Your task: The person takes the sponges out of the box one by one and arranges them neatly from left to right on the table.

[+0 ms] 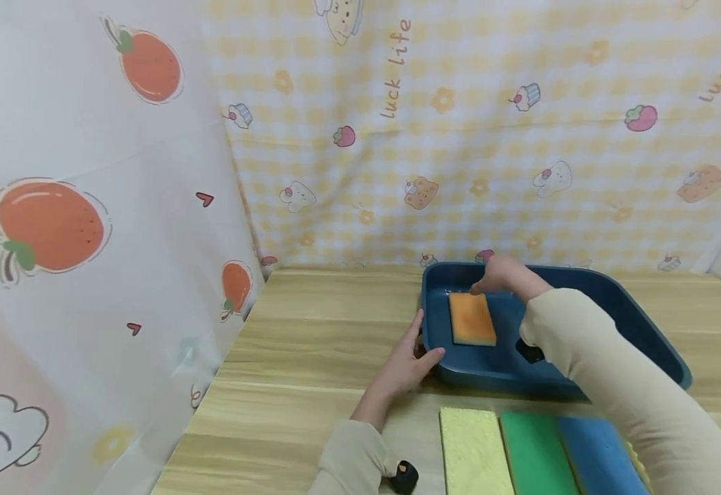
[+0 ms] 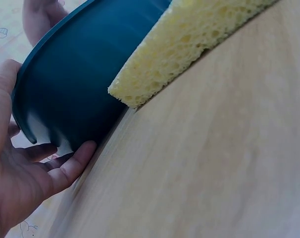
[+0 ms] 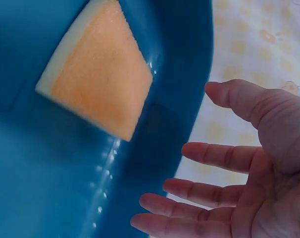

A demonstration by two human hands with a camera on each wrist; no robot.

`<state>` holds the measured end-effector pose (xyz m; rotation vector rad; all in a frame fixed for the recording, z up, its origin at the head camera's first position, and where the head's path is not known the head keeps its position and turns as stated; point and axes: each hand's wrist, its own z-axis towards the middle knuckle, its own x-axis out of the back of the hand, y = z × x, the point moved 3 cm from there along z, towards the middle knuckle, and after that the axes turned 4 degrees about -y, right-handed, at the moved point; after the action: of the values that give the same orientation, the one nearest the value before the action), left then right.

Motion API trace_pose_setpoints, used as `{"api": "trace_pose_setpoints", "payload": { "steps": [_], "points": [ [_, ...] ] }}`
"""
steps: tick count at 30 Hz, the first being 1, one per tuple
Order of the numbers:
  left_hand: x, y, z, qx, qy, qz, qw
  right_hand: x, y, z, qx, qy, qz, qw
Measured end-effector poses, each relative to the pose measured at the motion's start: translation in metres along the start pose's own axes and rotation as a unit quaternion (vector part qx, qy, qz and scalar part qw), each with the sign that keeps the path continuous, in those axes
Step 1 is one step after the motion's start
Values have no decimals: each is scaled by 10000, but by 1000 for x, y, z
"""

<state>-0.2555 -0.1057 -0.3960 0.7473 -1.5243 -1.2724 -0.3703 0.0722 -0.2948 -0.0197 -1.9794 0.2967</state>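
An orange sponge (image 1: 473, 320) with a pale underside lies flat in the left part of a dark blue rectangular basin (image 1: 632, 309). My left hand (image 1: 402, 364) grips the basin's near left corner. In the left wrist view its thumb is at the rim and the other fingers (image 2: 73, 166) bend against the outer wall. Above the basin's far side is my right hand (image 1: 504, 276), just behind the sponge. The right wrist view shows that hand's fingers (image 3: 214, 157) spread and apart from the sponge (image 3: 103, 74), holding nothing. Water drops glint on the basin floor.
In front of the basin, a yellow sponge (image 1: 476, 450), a green sponge (image 1: 538, 454) and a blue sponge (image 1: 601, 457) lie side by side on the wooden table (image 1: 311, 344). Another yellow edge shows beside the blue one. A patterned curtain (image 1: 360, 158) hangs behind the table.
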Motion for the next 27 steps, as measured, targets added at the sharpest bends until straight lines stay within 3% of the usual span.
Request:
{"api": "trace_pose_setpoints", "payload": {
  "steps": [5,11,16,27],
  "points": [
    [-5,-5,1,99,-58,-1,9999,-12,1,19,-153,-120,40,9998],
    [-2,-6,3,88,-33,-236,9997,-21,-7,34,-36,-112,119,9999],
    [0,-4,2,131,-23,-117,9998,-31,-14,37,-118,-134,494,9986],
    [2,-2,1,-4,20,112,9999,-47,-15,45,-144,-186,564,9981]
  ]
}}
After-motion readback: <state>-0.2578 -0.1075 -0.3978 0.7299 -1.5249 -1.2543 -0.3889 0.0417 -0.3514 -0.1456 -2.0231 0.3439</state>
